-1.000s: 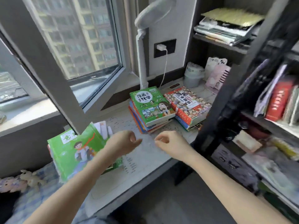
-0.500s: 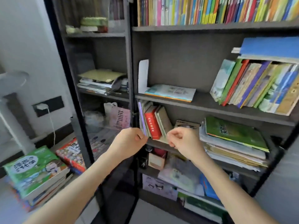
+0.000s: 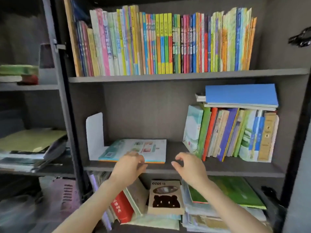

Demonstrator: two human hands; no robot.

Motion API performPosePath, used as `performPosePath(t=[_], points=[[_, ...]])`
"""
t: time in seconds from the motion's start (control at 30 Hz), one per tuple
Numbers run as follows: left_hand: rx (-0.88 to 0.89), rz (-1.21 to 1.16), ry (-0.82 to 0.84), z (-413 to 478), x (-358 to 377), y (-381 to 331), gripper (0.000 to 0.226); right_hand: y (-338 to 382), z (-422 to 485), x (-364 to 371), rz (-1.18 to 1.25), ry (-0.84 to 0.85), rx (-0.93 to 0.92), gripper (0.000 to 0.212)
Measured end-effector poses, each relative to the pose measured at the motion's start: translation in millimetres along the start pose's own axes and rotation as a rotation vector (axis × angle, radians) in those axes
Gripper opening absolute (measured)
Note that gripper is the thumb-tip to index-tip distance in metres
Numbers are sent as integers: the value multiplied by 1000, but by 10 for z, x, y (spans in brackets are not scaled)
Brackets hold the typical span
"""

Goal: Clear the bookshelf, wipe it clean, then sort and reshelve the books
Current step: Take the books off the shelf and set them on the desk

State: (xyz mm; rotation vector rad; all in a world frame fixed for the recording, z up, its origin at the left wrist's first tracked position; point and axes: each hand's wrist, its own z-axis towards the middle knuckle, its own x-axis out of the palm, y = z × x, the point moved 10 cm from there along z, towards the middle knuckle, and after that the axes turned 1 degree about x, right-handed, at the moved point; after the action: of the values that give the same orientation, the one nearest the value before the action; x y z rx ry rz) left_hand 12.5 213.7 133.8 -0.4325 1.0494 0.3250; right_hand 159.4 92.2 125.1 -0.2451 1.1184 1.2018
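Both empty, loosely curled: left hand (image 3: 129,165) at flat pale book (image 3: 138,147), right hand (image 3: 190,167) beside.

The single head view faces the bookshelf (image 3: 168,170) close and head-on (tilted slightly down), middle shelf centred.

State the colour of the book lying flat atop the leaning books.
The flat book is blue, clearest in head view.

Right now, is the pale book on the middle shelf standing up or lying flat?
Lying flat: the pale book rests cover-up on the middle shelf, beside the upright white bookend.
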Motion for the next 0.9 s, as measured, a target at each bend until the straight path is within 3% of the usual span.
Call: performPosePath(t=[0.1,0.2,0.33,0.43,0.57,0.73,0.9], points=[[71,-35,33,572,164,49,37,-168,328,-333,-88,-308,-11,28],[116,-150,-51,1118,168,-134,53,-383,478,-864,-226,-614,-21,39],[180,-355,-97,1542,72,-631,32,-750,752,-1594,-454,-800,48,60],[265,-407,-156,1774,17,-982,38,-1073,1100,-1865,-623,-695,106,78],[306,-484,-236,2008,-64,-1289,43,-1359,1445,-1916,-774,-511,68,84],[336,-492,-318,2273,-221,-1592,60,-1396,1482,-1926,-795,-459,-44,79],[363,-391,-225,2639,-281,-1798,58,-1405,1466,-2183,-629,-357,-120,62]])
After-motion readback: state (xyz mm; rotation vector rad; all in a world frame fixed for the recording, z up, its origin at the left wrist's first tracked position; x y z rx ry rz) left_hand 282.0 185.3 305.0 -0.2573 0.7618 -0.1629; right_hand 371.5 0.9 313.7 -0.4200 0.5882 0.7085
